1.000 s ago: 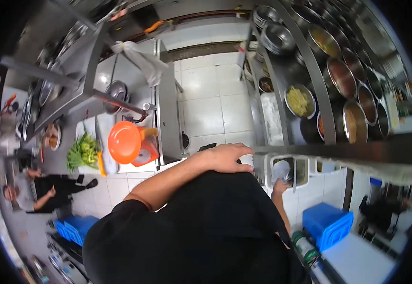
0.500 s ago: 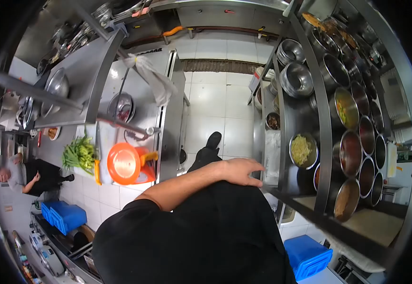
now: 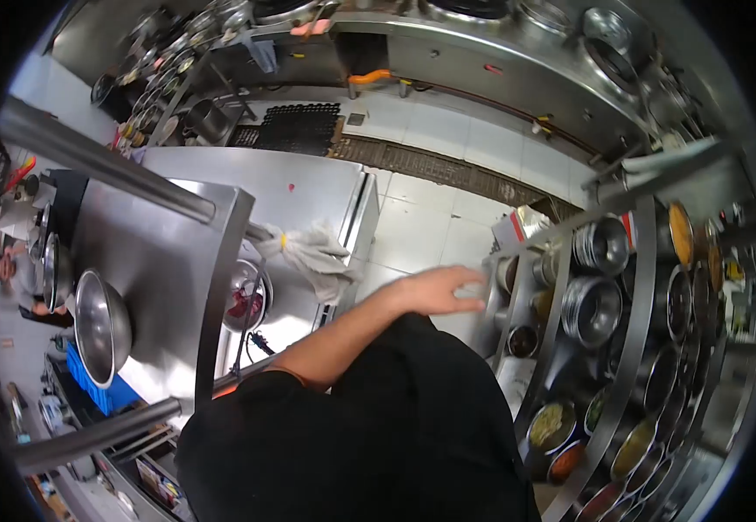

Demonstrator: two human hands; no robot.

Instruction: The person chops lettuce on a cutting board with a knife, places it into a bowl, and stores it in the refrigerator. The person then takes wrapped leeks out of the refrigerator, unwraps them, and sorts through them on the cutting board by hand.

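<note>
My left arm reaches across the front of my body, and my left hand (image 3: 443,291) is in mid-air with fingers stretched and thumb apart. It is slightly blurred and holds nothing. Nearest to it is the metal shelf rack (image 3: 637,278) on the right, with a gap between. A stack of steel bowls (image 3: 592,311) stands on that rack beyond my fingers. Lower down are a bowl of pale yellow shredded food (image 3: 552,424) and a bowl of orange food (image 3: 566,461). My right hand is out of view.
To the left, a steel counter (image 3: 308,178) carries a bowl with dark red pieces (image 3: 246,300) and a bunched cloth (image 3: 313,257). A large steel bowl (image 3: 102,326) sits on the upper shelf. Stoves line the back. A person (image 3: 26,278) stands far left.
I have moved forward along the aisle and my view has turned. The orange container and green vegetables have left view. My left hand stays raised and open, now further from the rack.
</note>
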